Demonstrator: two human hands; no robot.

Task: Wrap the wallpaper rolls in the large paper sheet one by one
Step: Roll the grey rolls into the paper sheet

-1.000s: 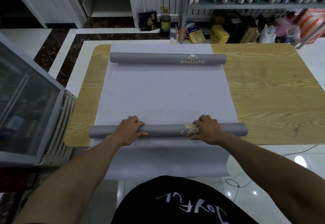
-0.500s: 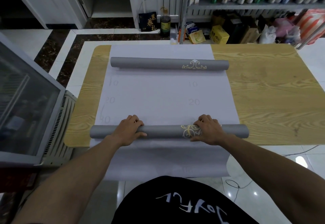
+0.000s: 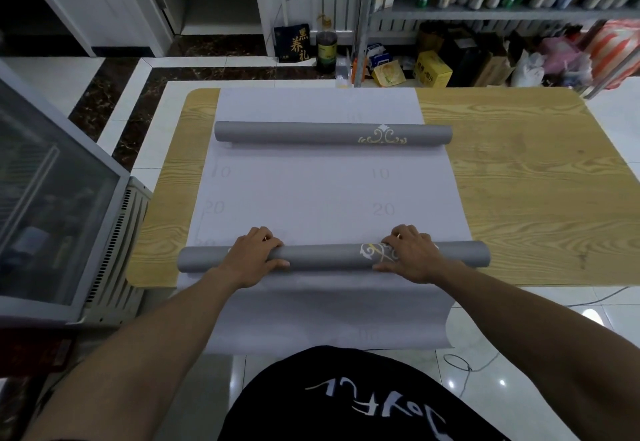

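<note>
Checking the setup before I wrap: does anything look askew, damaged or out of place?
Nothing damaged or spilled. The near roll pokes past both side edges of the paper sheet, whose near end droops off the table.

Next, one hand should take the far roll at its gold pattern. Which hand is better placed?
Right, probably. The right hand grips the near roll almost in line with the gold pattern on the far roll; the left hand sits farther left.

rolls (image 3: 332,134): matt grey, gold print | sheet (image 3: 329,195): matt, likely paper | table (image 3: 526,191): wood-grain | floor (image 3: 485,364): glossy tile
</note>
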